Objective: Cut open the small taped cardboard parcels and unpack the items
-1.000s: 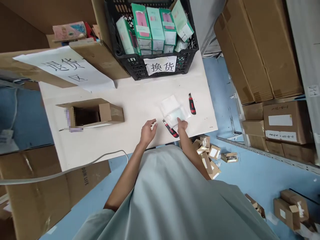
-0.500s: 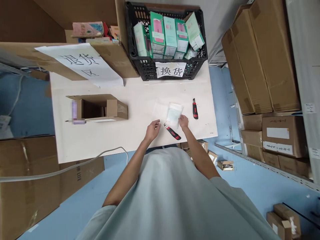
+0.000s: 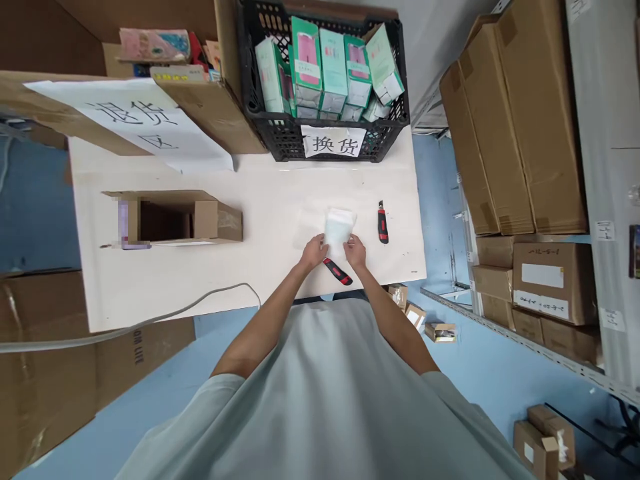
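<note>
Between my two hands is a small white packet in clear plastic wrap [image 3: 339, 225], close to the table's front edge. The fingers of my left hand [image 3: 315, 252] are closed at its lower left corner. At the lower right corner, my right hand [image 3: 355, 252] pinches the edge. A red and black utility knife [image 3: 338, 271] lies just below the packet, near my left fingertips. To the right, a second utility knife [image 3: 383, 223] rests on the table, apart from both hands. What is inside the packet is too small to make out.
An open cardboard box [image 3: 227, 222] sits on the white table [image 3: 270, 267] at left. Behind are a black crate [image 3: 280, 143] of green and white boxes and a large carton [image 3: 240, 127] with a paper sign. A grey cable [image 3: 175, 310] crosses the front left; shelved cartons [image 3: 555, 277] stand right.
My left hand has moved right, from beside the packet onto its lower left corner. My right hand has shifted to the lower right corner. The whole view has shifted slightly.
</note>
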The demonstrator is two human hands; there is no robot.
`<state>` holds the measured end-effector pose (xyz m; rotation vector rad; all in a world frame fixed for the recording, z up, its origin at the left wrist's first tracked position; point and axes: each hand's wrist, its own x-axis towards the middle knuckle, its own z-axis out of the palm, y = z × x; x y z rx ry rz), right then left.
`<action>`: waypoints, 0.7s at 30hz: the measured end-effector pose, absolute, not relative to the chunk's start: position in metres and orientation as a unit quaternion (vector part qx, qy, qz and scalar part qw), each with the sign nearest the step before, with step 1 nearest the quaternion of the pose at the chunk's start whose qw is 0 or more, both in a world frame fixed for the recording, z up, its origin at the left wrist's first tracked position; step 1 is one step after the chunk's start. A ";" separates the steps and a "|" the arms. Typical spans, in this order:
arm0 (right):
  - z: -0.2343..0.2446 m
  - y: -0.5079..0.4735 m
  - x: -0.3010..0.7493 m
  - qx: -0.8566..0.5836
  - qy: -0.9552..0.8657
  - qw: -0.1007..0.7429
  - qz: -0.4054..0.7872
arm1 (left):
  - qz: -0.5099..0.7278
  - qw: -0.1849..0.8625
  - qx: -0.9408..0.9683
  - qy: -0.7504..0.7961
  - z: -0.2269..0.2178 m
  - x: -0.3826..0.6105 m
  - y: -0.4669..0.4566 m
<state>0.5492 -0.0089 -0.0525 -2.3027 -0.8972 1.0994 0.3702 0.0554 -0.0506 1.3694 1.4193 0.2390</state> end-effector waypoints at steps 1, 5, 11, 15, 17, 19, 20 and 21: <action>-0.054 -0.005 0.552 -0.822 -0.341 0.212 0.403 | 0.104 0.546 0.567 0.608 -0.052 0.375 0.056; -0.056 0.009 0.568 -0.774 -0.412 0.207 0.434 | 0.126 0.555 0.517 0.640 -0.050 0.389 0.058; -0.052 0.020 0.585 -0.745 -0.450 0.193 0.454 | 0.181 0.537 0.497 0.658 -0.032 0.412 0.059; -0.047 0.019 0.596 -0.775 -0.425 0.205 0.420 | 0.206 0.523 0.547 0.621 -0.018 0.440 0.052; -0.045 0.015 0.609 -0.786 -0.426 0.220 0.391 | 0.184 0.548 0.547 0.606 -0.016 0.452 0.046; -0.043 0.010 0.625 -0.797 -0.432 0.221 0.361 | 0.158 0.551 0.560 0.598 -0.019 0.456 0.040; -0.043 0.006 0.634 -0.803 -0.436 0.214 0.346 | 0.147 0.537 0.580 0.595 -0.022 0.454 0.038; -0.041 0.003 0.643 -0.809 -0.441 0.201 0.332 | 0.137 0.517 0.606 0.589 -0.026 0.450 0.036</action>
